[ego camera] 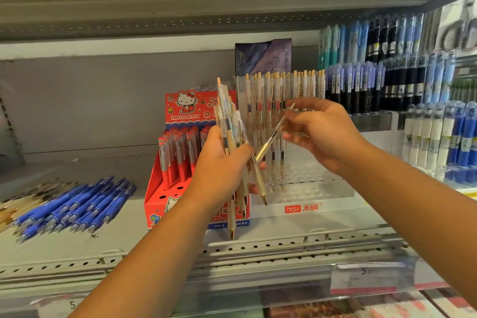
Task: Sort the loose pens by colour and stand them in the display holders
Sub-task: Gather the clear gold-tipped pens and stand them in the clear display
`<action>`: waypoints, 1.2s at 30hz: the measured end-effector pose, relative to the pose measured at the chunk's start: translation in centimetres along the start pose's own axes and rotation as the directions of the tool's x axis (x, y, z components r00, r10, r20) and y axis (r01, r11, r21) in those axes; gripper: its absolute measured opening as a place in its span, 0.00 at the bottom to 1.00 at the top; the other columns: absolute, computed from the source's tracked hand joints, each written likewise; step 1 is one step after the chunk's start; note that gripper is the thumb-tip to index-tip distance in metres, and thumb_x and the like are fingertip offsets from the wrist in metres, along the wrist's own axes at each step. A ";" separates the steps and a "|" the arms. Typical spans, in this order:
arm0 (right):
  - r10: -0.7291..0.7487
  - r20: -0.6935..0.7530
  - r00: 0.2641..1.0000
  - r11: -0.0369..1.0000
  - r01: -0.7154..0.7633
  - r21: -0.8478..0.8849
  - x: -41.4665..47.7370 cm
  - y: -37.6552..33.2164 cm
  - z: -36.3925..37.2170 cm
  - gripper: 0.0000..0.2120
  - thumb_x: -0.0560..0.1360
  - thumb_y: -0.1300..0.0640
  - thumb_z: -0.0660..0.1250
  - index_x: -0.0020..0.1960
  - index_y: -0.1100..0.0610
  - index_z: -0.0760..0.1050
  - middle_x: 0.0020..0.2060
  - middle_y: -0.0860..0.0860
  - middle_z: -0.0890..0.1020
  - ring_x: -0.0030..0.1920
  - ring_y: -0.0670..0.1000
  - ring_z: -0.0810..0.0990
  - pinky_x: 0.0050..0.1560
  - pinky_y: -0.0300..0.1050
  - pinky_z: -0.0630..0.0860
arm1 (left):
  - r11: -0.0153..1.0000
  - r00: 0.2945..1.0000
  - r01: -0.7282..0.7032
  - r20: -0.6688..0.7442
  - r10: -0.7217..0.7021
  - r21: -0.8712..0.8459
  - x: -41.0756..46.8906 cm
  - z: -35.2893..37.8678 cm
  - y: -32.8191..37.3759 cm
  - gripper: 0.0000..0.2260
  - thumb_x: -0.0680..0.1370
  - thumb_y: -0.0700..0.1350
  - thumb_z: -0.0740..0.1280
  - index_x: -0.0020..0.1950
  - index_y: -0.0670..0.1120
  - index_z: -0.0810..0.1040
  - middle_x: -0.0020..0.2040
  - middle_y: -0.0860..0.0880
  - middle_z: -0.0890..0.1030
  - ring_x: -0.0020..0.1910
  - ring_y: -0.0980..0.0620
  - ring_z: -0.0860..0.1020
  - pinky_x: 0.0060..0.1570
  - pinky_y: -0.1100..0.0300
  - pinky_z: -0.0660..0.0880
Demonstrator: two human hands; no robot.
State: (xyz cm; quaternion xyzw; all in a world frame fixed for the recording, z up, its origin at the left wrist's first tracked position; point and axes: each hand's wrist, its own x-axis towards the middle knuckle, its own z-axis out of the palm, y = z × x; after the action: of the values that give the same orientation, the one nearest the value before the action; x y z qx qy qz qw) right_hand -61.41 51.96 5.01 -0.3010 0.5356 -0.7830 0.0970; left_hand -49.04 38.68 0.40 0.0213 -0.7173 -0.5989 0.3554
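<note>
At the lower left of the frame a heap of loose blue pens (74,206) lies flat on the shelf (134,227), not yet sorted. Right of them, a red box (157,204) holds red pens upright.

In the middle, the left hand (219,165) has its fingers wrapped round a bundle of pale pens (229,121), tips down, probably as a stock to draw from. The right hand (325,131) pinches the upper end of a single pen (271,138) with its fingers narrow. The pen is slanted, its lower end at the bundle, apparently being drawn out so that it can be stood up.

Behind the hands is the clear holder (309,188). Its back rows are filled with gold-clipped pens (278,90) and its front holes are free. Those standing pens and the bundle itself crowd the way in. Further right, racks of blue and dark pens (387,72) fill the frame's edge.
</note>
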 end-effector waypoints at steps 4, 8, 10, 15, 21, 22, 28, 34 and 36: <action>-0.052 -0.134 0.990 0.999 0.053 0.003 0.9 -0.5 -1.2 0.10 0.78 0.69 0.64 0.57 0.61 0.76 0.45 0.56 0.83 0.39 0.52 0.84 0.39 0.45 0.82 | 0.990 0.996 -0.066 -0.048 0.073 0.127 0.2 -0.1 -0.1 0.12 0.79 0.43 0.65 0.56 0.60 0.73 0.45 0.59 0.82 0.42 0.62 0.81 0.32 0.67 0.77; -0.203 -0.211 0.956 0.958 0.149 -0.247 1.9 -0.4 -2.7 0.15 0.78 0.71 0.62 0.60 0.57 0.76 0.48 0.54 0.83 0.44 0.52 0.84 0.39 0.42 0.82 | 0.983 0.995 -0.086 -0.033 0.093 0.163 0.2 -0.1 -0.1 0.13 0.79 0.44 0.65 0.54 0.63 0.71 0.45 0.67 0.79 0.43 0.71 0.77 0.36 0.70 0.73; -0.259 -0.183 0.948 0.925 0.189 -0.331 2.1 0.1 -3.2 0.18 0.77 0.73 0.61 0.60 0.55 0.75 0.47 0.53 0.83 0.46 0.49 0.84 0.37 0.40 0.82 | 0.981 0.995 -0.094 -0.027 0.100 0.168 0.2 -0.1 -0.1 0.13 0.79 0.44 0.65 0.52 0.63 0.71 0.46 0.66 0.78 0.42 0.72 0.76 0.39 0.68 0.70; -0.339 -0.098 0.936 0.839 0.254 -0.481 2.4 1.4 -3.8 0.15 0.79 0.69 0.63 0.61 0.53 0.75 0.46 0.51 0.83 0.47 0.49 0.83 0.40 0.44 0.84 | 0.975 0.992 -0.118 -0.018 0.123 0.190 0.1 0.0 0.0 0.14 0.80 0.43 0.64 0.52 0.65 0.71 0.47 0.64 0.79 0.44 0.69 0.78 0.40 0.68 0.71; -0.315 -0.013 0.949 0.793 0.255 -0.553 2.9 2.0 -3.6 0.16 0.78 0.70 0.63 0.58 0.51 0.77 0.45 0.52 0.82 0.46 0.51 0.83 0.42 0.46 0.84 | 0.972 0.991 -0.132 -0.012 0.137 0.194 0.1 0.0 0.0 0.14 0.80 0.42 0.65 0.52 0.65 0.72 0.47 0.66 0.80 0.44 0.69 0.78 0.42 0.67 0.71; -0.306 0.012 0.952 0.773 0.255 -0.581 2.9 2.1 -3.6 0.16 0.78 0.70 0.64 0.58 0.52 0.77 0.44 0.52 0.82 0.45 0.52 0.83 0.42 0.47 0.84 | 0.971 0.990 -0.135 -0.009 0.140 0.197 0.1 0.0 0.0 0.15 0.80 0.43 0.65 0.52 0.65 0.72 0.47 0.67 0.80 0.44 0.70 0.78 0.41 0.69 0.71; -0.187 0.133 0.973 0.614 0.222 -0.757 3.2 3.4 -3.4 0.20 0.74 0.75 0.62 0.60 0.58 0.78 0.40 0.43 0.81 0.43 0.42 0.81 0.41 0.38 0.81 | 0.970 0.987 -0.160 0.012 0.160 0.184 -0.1 0.0 0.1 0.15 0.80 0.42 0.65 0.54 0.64 0.71 0.46 0.72 0.79 0.46 0.74 0.76 0.36 0.80 0.70; -0.213 0.126 0.969 0.581 0.229 -0.781 3.6 3.6 -3.8 0.13 0.77 0.65 0.67 0.60 0.59 0.79 0.47 0.52 0.85 0.47 0.50 0.83 0.42 0.34 0.77 | 0.970 0.983 -0.181 0.012 0.181 0.164 -0.2 0.0 0.2 0.15 0.80 0.42 0.66 0.55 0.63 0.72 0.48 0.70 0.80 0.47 0.72 0.78 0.37 0.79 0.70; -0.242 0.134 0.961 0.540 0.248 -0.804 3.3 3.9 -3.9 0.12 0.78 0.61 0.67 0.61 0.56 0.78 0.44 0.49 0.83 0.41 0.44 0.82 0.34 0.27 0.73 | 0.969 0.983 -0.186 0.018 0.185 0.165 -0.3 0.0 0.2 0.15 0.80 0.42 0.66 0.56 0.64 0.72 0.48 0.70 0.80 0.48 0.71 0.78 0.37 0.79 0.71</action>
State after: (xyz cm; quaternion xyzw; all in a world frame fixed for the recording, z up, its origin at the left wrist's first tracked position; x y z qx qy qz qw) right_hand -66.91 51.85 1.76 -0.3860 0.7869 -0.4540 -0.1604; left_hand -48.75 38.92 0.46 -0.0173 -0.7639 -0.5014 0.4059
